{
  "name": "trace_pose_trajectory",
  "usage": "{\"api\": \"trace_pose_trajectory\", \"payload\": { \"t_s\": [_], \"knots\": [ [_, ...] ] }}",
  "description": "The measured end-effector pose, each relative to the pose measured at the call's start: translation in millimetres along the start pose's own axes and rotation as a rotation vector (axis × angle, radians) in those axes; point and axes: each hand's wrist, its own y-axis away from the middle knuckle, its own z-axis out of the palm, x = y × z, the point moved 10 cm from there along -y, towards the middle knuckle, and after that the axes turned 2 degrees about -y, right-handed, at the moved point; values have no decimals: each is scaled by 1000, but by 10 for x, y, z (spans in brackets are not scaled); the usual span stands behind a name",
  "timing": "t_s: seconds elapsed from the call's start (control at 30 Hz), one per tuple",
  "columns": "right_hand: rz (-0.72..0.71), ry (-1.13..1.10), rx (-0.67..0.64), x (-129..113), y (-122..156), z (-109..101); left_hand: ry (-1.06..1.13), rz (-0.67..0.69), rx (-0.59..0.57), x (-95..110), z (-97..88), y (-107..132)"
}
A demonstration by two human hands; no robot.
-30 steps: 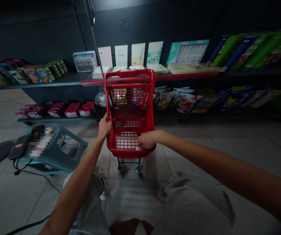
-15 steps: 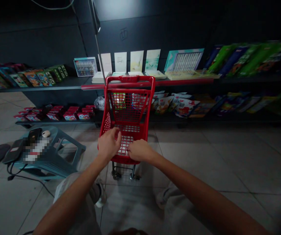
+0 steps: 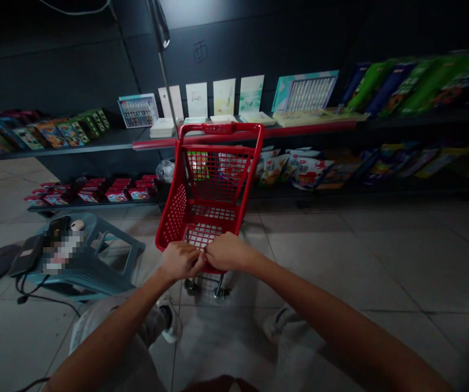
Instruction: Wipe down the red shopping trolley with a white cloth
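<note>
Noting a blue-grey plastic stool (image 3: 90, 260) left of the red latticed plastic cart (image 3: 175, 218), I can't tell whether my left hand (image 3: 180, 260) and right hand (image 3: 228, 252) have fingers clamped on it.

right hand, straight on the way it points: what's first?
Probably the left hand, which the right hand points at, by the near rim of the red shopping cart; can't tell if they touch.

White light (image 3: 195, 11) splashed the dark panelled wall (image 3: 242, 46) above long black shelves (image 3: 117, 137)! A blue-grey plastic stool (image 3: 95, 267) stood on grey floor tiles (image 3: 340, 256).
</note>
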Motion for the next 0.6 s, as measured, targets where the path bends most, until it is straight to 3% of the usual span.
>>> {"api": "trace_pose_trajectory", "payload": {
  "t_s": [0.17,0.4,0.47,0.6],
  "knots": [
    [-80,28,-142,-74,-157,-31,22,60,45,-234,-49,113],
    [-168,14,-343,43,-422,-122,6,-30,77,-552,-65,116],
    [-60,80,-368,333,-506,-178,13,-45,55,-576,-42,100],
    [233,185,-347,1244,-500,-415,26,-70,38,-653,-15,85]
  ]
}}
